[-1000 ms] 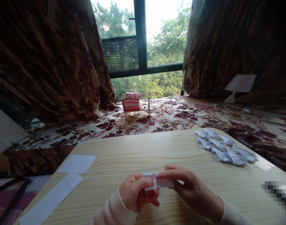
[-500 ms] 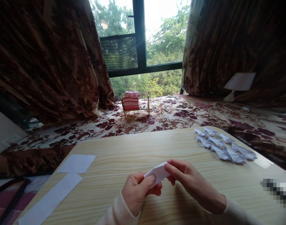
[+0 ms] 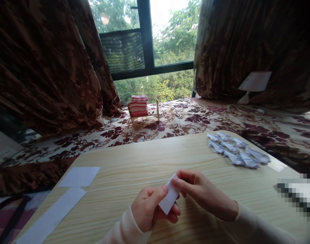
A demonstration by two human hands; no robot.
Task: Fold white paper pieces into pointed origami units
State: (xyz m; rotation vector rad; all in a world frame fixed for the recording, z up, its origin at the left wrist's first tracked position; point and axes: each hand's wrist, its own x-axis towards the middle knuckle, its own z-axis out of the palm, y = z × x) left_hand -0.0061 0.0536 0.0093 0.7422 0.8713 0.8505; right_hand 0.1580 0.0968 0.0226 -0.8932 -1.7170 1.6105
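Note:
A small folded piece of white paper [image 3: 168, 200] is held above the table between both hands. My left hand [image 3: 151, 205] grips its left side, thumb on top and fingers curled beneath. At the paper's upper right corner, my right hand [image 3: 202, 191] pinches it between thumb and fingers. To the left lie a white paper sheet [image 3: 79, 176] and a long white paper strip [image 3: 52, 215], both flat. Several folded white paper pieces [image 3: 231, 146] with pointed ends sit grouped at the far right of the table.
The light wooden table [image 3: 129, 162] has rounded far corners. Behind it, a floral cloth [image 3: 175, 118] bears a small rack with folded pink-striped cloths [image 3: 139, 105] and a white lamp [image 3: 255, 82]. A partly pixelated dark-edged object [image 3: 297, 195] lies at the right edge.
The folded paper has been turned in the fingers and now stands more upright, its lower end pointing toward me. Both hands keep hold of it. The view has shifted slightly.

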